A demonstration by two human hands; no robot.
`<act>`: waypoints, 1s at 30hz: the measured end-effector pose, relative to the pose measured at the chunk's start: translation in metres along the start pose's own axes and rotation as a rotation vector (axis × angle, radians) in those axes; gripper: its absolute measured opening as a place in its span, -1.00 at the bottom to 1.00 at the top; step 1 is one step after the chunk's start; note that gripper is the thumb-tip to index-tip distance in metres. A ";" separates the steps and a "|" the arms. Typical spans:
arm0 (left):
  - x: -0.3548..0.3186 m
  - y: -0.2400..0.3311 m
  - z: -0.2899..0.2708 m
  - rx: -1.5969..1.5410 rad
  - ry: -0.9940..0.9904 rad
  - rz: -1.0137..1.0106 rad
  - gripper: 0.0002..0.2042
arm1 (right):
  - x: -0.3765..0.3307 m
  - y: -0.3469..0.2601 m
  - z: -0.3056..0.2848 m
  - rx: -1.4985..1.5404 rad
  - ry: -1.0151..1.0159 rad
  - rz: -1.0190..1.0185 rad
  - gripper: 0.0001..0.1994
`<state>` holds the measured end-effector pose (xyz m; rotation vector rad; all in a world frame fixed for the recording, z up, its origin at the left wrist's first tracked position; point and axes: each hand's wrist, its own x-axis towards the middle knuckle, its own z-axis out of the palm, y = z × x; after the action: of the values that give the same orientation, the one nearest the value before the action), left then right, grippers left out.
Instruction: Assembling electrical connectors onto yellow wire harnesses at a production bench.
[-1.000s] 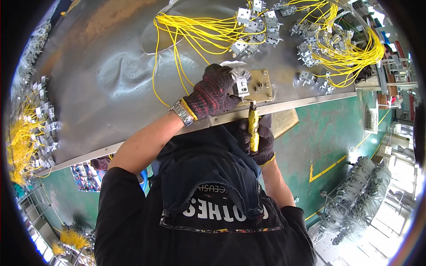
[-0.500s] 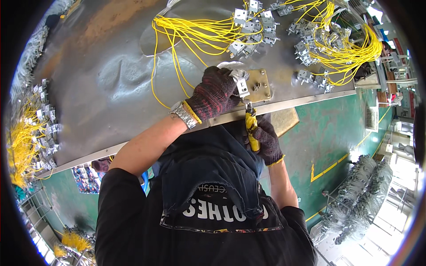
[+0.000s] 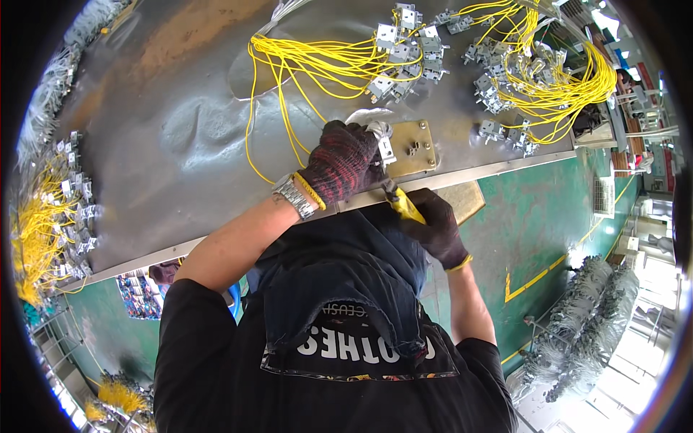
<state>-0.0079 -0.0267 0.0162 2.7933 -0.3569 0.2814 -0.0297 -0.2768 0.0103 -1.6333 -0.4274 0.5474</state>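
Observation:
In a dark red-and-black knit glove, my left hand [image 3: 338, 160] closes on a small metal switch block [image 3: 386, 149], just left of a brass-coloured plate [image 3: 417, 164] fixed near the table's front edge. Bolts and a small bracket stand on that plate. My right hand [image 3: 435, 222], gloved in the same way, grips yellow-handled pliers [image 3: 406, 205] in front of the edge. The dark jaws of the pliers point up toward the block; whether they touch it I cannot tell. Yellow wires [image 3: 289, 131] run down behind my left hand from a bundle on the table.
The metal table [image 3: 144, 180] carries a bundle of grey switch blocks [image 3: 411, 54] on yellow wires and another pile [image 3: 563, 79] at the right. More wired blocks [image 3: 54, 216] lie at the far left. A rack of grey cable bundles [image 3: 577, 328] stands on the green floor.
The pliers have tilted, with their jaws moving left and their handles swinging toward the right. My left hand and the block have shifted slightly left, off the plate.

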 end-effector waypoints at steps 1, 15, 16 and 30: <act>-0.003 -0.002 -0.002 0.004 0.004 0.001 -0.45 | 0.004 -0.004 -0.002 -0.001 0.000 -0.006 -0.64; -0.025 -0.029 -0.025 -0.228 -0.312 -0.163 -0.46 | 0.186 0.008 -0.010 -0.982 0.437 -0.293 -0.56; -0.021 -0.029 -0.025 -0.228 -0.311 -0.156 -0.46 | 0.195 0.015 -0.014 -0.702 0.312 -0.161 -0.61; -0.003 -0.029 -0.016 -0.306 -0.253 -0.385 -0.48 | 0.124 -0.030 0.025 -0.076 0.028 0.108 -0.62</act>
<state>-0.0051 0.0053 0.0222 2.5236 0.0834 -0.2002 0.0580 -0.1823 0.0248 -1.7425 -0.3441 0.5951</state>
